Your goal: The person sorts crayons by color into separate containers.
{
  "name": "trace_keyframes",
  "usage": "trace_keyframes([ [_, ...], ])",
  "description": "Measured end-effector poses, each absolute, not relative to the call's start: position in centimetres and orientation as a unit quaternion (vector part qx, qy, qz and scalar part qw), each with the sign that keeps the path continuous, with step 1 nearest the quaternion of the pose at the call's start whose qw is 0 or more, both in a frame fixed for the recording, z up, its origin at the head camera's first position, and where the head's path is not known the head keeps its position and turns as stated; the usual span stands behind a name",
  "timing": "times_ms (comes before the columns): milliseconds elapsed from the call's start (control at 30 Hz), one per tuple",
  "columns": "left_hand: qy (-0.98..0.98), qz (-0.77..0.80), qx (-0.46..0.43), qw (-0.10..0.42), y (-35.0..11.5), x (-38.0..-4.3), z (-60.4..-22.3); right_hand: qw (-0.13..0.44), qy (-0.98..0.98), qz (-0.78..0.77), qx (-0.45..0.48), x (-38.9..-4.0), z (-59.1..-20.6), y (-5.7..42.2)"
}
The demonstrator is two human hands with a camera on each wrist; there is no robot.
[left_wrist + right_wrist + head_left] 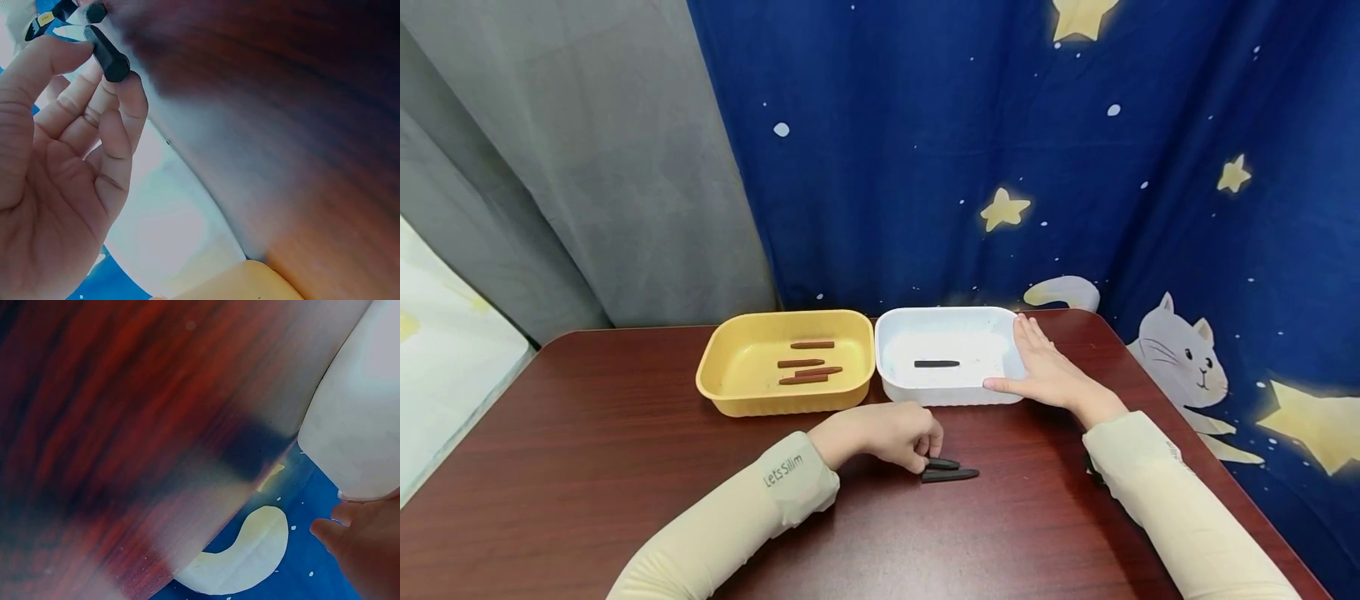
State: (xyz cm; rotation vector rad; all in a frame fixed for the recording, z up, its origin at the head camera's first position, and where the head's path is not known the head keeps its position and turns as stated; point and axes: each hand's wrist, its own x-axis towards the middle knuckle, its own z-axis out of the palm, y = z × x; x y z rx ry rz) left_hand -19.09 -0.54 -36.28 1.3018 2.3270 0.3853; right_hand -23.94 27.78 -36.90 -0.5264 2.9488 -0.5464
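Observation:
My left hand (898,433) is low over the table in front of the two tubs. Its thumb and fingertips pinch a black crayon-like stick (109,56), whose faceted end shows in the left wrist view. Right beside it, on the table, lies a second black stick (951,476) with a tapered tip. My right hand (1048,371) rests with straight, spread fingers against the right end of the white tub (951,397), thumb at its front rim. Inside that tub lies one black stick (937,363).
A yellow tub (786,406) stands against the white tub's left side, with several reddish-brown sticks (801,363) in it. Both tubs are near the back edge of the dark red table (587,450). Behind hang a grey curtain (647,167) and a blue starry curtain (887,167).

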Motion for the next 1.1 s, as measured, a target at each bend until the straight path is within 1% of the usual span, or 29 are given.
trace_keyframes([
  [300,0.836,0.148,0.488,0.203,-0.5,-18.9,-35.6,0.054,0.968,-0.181,-0.167,-24.0,-36.9,27.9],
  [533,0.836,0.129,0.506,0.169,-0.3,-18.9,-35.0,0.053,0.967,-0.185,-0.167,-23.9,-37.0,27.9],
  [833,0.835,0.126,0.514,0.149,0.3,-19.1,-33.5,0.052,0.967,-0.188,-0.165,-23.9,-37.0,27.9],
  [1100,0.837,0.136,0.518,0.110,0.4,-19.9,-32.4,0.049,0.966,-0.190,-0.166,-23.9,-37.1,27.9],
])
